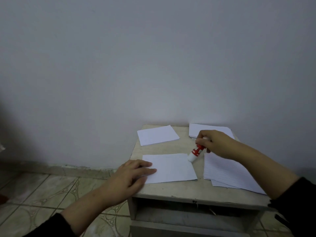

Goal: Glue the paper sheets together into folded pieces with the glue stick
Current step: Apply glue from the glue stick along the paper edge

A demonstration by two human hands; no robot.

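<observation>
A white sheet of paper lies flat in the middle of a small table. My left hand rests flat on the sheet's left edge, fingers spread. My right hand grips a red and white glue stick, tilted, with its white end touching the sheet's far right corner. A pile of lined sheets lies to the right, partly under my right forearm. A folded white piece sits at the back left. Another stack of papers lies at the back right, behind my right hand.
The table stands against a plain grey wall. An open shelf shows below the tabletop's front edge. Patterned floor tiles spread out to the left.
</observation>
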